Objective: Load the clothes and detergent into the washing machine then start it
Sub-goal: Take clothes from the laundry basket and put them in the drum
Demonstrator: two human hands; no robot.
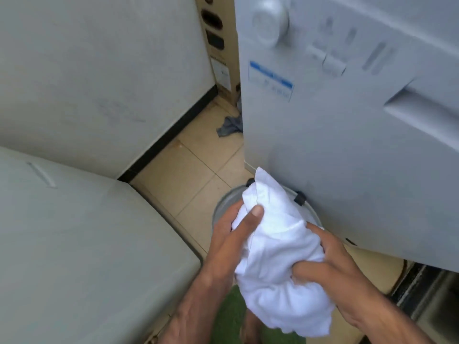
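The washing machine [347,145] runs off the top and right edges, and its front is smeared by blur. The marks round its dial [270,21] and the print on its blue label [270,80] cannot be read. Low on its front, what seems to be its round door [219,208] is mostly covered by the white cloth [273,244]. The left hand [231,234] and right hand [332,264] grip that cloth, most fingertips lost in its folds. Left of the machine, a grey cloth [229,125] is partly hidden behind its corner
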